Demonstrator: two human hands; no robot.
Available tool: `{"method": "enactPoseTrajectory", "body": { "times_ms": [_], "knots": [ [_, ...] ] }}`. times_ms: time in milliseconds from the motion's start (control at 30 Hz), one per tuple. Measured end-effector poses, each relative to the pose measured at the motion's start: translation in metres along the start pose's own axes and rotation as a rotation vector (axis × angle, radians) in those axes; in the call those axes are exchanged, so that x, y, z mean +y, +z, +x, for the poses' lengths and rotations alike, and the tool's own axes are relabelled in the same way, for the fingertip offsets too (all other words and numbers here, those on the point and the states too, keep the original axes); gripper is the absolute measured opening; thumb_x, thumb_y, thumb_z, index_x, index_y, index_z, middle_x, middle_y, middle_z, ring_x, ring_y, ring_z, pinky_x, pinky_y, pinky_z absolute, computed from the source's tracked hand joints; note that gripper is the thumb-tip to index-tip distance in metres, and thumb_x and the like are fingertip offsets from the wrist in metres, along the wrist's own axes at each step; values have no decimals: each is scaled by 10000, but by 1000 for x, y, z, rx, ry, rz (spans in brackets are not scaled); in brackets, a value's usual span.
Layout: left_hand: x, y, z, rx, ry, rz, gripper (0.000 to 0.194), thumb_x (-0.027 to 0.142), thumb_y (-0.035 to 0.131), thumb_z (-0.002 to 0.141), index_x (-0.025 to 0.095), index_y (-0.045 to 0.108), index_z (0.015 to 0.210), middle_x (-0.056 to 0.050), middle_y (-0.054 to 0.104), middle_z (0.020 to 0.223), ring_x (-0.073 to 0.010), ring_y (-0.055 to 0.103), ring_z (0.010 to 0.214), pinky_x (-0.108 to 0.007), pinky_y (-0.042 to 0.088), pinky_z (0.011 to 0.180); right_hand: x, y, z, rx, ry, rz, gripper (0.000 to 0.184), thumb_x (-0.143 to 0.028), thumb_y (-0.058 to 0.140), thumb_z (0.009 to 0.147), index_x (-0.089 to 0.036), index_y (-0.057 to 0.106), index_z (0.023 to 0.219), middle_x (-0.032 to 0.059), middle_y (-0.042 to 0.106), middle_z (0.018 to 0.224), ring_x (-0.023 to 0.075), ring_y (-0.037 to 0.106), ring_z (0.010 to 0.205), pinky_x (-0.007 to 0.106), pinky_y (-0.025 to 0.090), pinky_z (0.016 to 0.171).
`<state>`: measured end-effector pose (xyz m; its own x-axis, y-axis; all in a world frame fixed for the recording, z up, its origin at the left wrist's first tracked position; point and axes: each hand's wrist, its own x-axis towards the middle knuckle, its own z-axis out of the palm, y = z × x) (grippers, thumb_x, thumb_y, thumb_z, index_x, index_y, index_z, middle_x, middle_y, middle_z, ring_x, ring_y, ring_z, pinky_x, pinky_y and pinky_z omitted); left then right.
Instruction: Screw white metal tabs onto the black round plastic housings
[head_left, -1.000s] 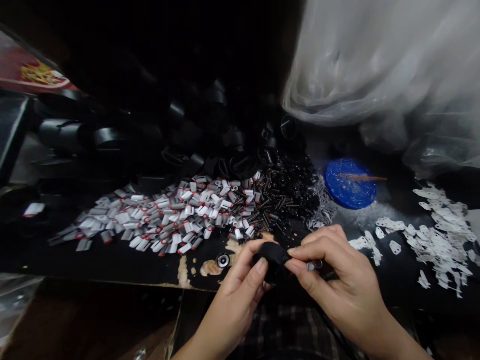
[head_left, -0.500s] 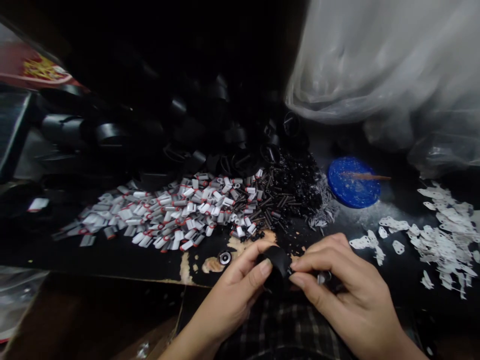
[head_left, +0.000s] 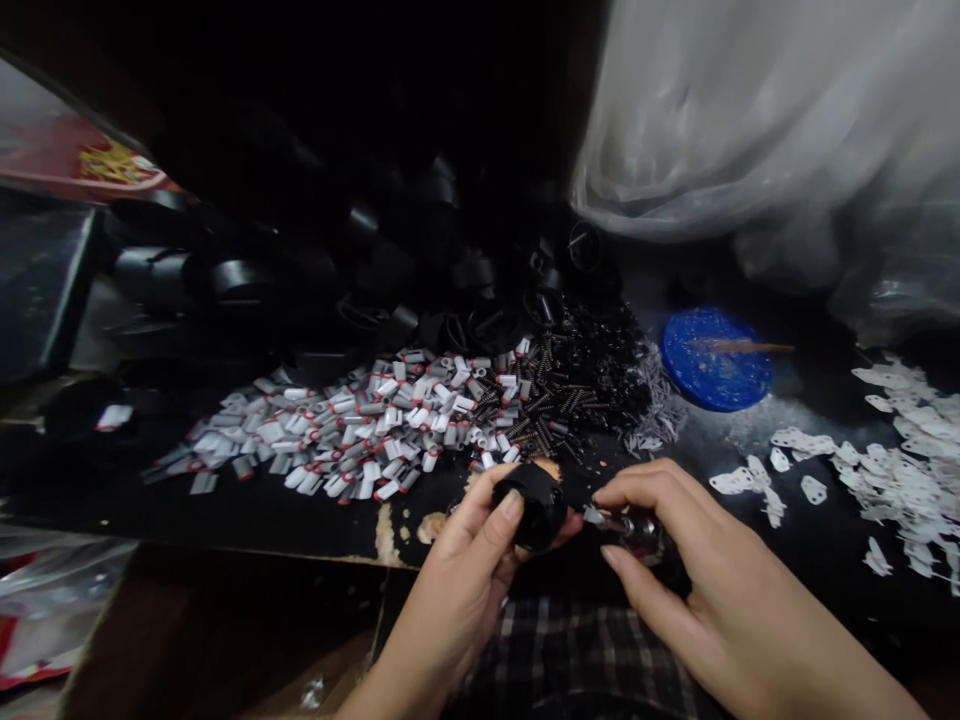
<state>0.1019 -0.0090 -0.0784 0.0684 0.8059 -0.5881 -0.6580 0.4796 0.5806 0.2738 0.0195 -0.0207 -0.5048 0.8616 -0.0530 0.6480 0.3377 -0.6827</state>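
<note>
My left hand is closed round a black plastic ring-shaped part, its thumb pressed on the near rim. To the right of it is my right hand, thumb and forefinger spread apart. A short tool with a flat metal tip and a shiny handle lies in that hand, its tip pointing left at the black part without clearly touching it. The curled fingers round the handle are mostly hidden. Beyond my hands lie a pile of white-grey sleeves with red ends and many dark springs.
At the right sit a blue round lid with a brown stick across it, and scattered white flat plates. Thin grey pins lie beside the springs. Black rings crowd the dark back. A plastic bag hangs at upper right.
The right thumb and forefinger have parted and moved away from the black part, and the tool has swung forward between them. The left hand has tilted the part. The view has shifted slightly.
</note>
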Motion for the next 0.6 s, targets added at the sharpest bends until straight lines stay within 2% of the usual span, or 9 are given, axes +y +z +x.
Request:
{"method": "enactPoseTrajectory", "body": {
  "times_ms": [133,267,367,500,533,600],
  "knots": [
    [3,0,-3,30,34,26,179,324,681,818,235,699,973,-25,712,1002,-176,664,901,-294,521,859,1,-2,0,-76,-37,1,257,-176,525,925,-259,520,1168,0,622,1081,111,626,963,209,526,816],
    [1,-3,-3,46,22,45,219,345,694,805,264,691,1009,-7,705,975,-177,656,916,-277,520,832,2,-7,1,-75,-79,-75,246,-271,523,947,-270,563,1190,-16,666,950,122,648,808,224,530,683],
    [-2,-8,-1,1,65,193,205,371,668,825,263,684,999,-2,697,956,-164,639,923,-235,498,821,1,-10,1,-64,-67,-50,226,-287,514,952,-262,595,1161,-14,675,900,118,651,790,213,510,670],
    [0,-21,-1,-94,235,584,159,311,572,899,285,663,1027,5,694,968,-147,632,924,-209,485,817,-2,-17,1,-162,101,87,175,-280,505,951,-253,632,1068,-15,691,962,120,651,865,212,493,751],
    [3,-25,-3,-141,313,686,173,270,550,911,304,654,1045,8,701,988,-149,640,936,-218,490,827,-3,-20,0,-207,151,154,159,-291,507,949,-262,641,1029,-27,695,948,113,648,849,206,484,746],
    [8,-32,-7,-288,558,839,278,204,513,921,351,626,1128,16,718,1054,-163,656,984,-262,493,884,-3,-25,-3,-335,246,325,167,-344,515,945,-266,662,929,-46,699,844,102,637,763,194,466,684]
  ]
}}
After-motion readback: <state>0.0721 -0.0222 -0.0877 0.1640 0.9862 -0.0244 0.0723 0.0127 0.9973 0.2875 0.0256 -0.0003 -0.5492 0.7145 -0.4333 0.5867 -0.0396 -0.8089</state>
